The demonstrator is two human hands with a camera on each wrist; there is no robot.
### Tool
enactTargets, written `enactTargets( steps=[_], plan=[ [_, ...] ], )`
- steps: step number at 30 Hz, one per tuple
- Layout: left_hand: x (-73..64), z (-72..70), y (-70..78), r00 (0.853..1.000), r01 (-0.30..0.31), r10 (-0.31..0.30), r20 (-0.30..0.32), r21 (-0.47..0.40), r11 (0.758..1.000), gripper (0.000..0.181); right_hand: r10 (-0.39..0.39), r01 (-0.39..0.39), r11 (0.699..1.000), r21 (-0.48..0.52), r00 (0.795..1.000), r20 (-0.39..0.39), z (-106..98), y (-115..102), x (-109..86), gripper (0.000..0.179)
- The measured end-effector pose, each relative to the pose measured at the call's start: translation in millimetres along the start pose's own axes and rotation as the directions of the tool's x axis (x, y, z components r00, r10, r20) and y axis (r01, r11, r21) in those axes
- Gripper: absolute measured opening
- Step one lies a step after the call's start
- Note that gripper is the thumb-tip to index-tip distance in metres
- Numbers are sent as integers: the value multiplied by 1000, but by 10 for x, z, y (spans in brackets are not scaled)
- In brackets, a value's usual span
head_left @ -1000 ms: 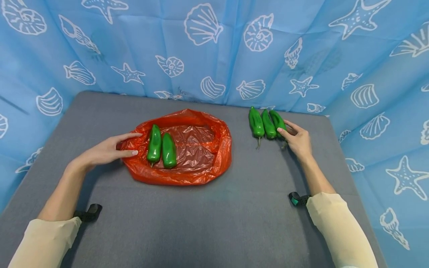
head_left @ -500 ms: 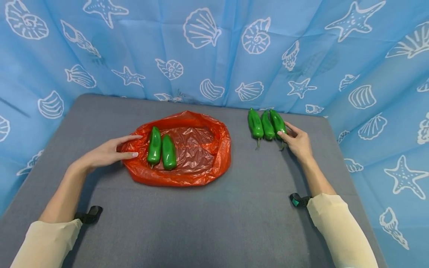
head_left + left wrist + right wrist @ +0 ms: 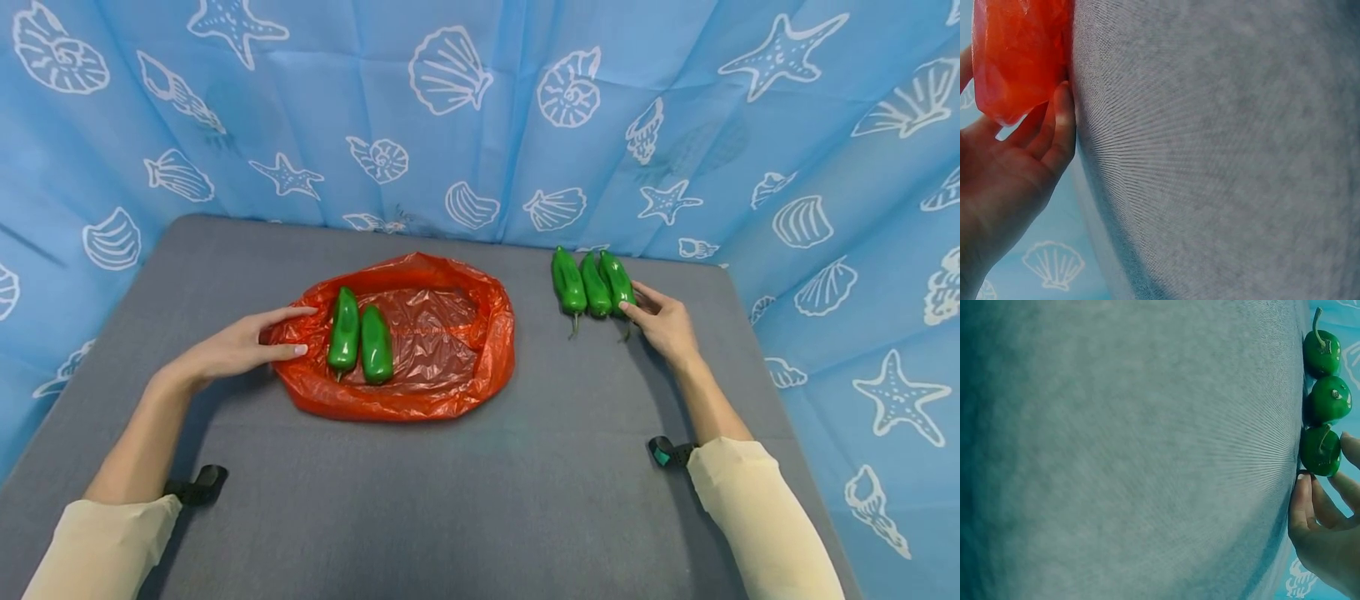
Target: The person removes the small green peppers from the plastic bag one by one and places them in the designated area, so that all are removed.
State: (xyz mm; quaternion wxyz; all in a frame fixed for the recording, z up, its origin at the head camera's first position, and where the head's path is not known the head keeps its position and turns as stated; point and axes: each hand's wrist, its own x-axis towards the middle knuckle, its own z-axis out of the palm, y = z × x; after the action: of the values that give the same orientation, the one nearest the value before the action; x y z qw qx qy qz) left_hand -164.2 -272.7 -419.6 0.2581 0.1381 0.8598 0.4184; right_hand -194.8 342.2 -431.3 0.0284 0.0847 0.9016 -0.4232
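A red plastic bag lies on the table with its mouth spread wide. Two green chili peppers rest inside it, near its left side. My left hand holds the bag's left edge, thumb and forefinger over the rim; in the left wrist view the other fingers sit low beside the red plastic. Three more green peppers lie in a row at the back right. My right hand has its thumb on the rightmost pepper and its fingers along that pepper's right side. In the right wrist view this pepper touches the table.
The grey cloth-covered table stretches in front of both hands. A blue curtain with white shells and starfish hangs behind the table's back edge, close to the peppers. Black wrist cameras are strapped at both sleeves.
The rightmost pepper has straightened slightly beside its neighbour, with my right hand on it. The left hand keeps its place on the bag. The whole head view has shifted a little.
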Motion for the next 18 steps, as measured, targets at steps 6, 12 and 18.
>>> enactTargets(
  steps=[6,12,18],
  plan=[
    [-6,2,2,1000,-9,9,-4,-1,1000,68,-27,27,1000,-3,999,-21,-10,18,-10,64],
    [-6,3,1,1000,-11,11,-4,-2,1000,68,-50,50,999,15,997,-52,-25,32,-29,63],
    [-8,3,5,1000,-8,8,-6,4,1000,68,-86,90,996,25,988,-131,-11,3,-68,58]
  ],
)
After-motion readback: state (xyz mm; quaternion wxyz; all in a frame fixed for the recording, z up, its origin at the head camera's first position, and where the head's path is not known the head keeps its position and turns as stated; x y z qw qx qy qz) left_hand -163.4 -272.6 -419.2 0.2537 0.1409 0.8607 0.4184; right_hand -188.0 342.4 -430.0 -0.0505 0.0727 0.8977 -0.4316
